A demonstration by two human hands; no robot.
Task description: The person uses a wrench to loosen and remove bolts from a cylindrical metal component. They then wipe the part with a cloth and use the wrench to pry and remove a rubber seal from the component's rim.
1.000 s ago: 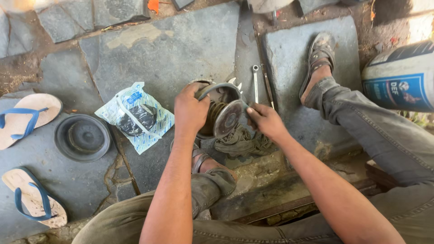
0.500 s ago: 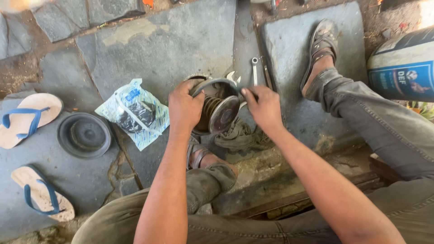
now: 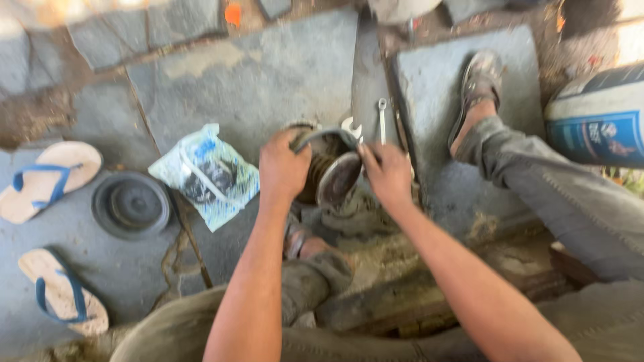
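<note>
A round, greasy metal machine part (image 3: 330, 169) rests on the stone floor between my legs. My left hand (image 3: 283, 167) grips its left rim, and my right hand (image 3: 387, 173) holds its right side near a tilted metal disc (image 3: 339, 181) on its front. A dirty rag (image 3: 355, 214) lies under it. Two wrenches (image 3: 381, 119) lie just behind it on the stone. The image is blurred, so finer details of the part are unclear.
A plastic bag with dark parts (image 3: 206, 173) lies to the left, next to a black round rubber disc (image 3: 131, 204). Two blue-strapped sandals (image 3: 48, 179) sit far left. A blue and white drum (image 3: 597, 117) lies at the right, beyond my sandalled right foot (image 3: 477, 87).
Both hands have closed in on the metal part, lifting and tilting it slightly. The view has shifted and blurred a little.
</note>
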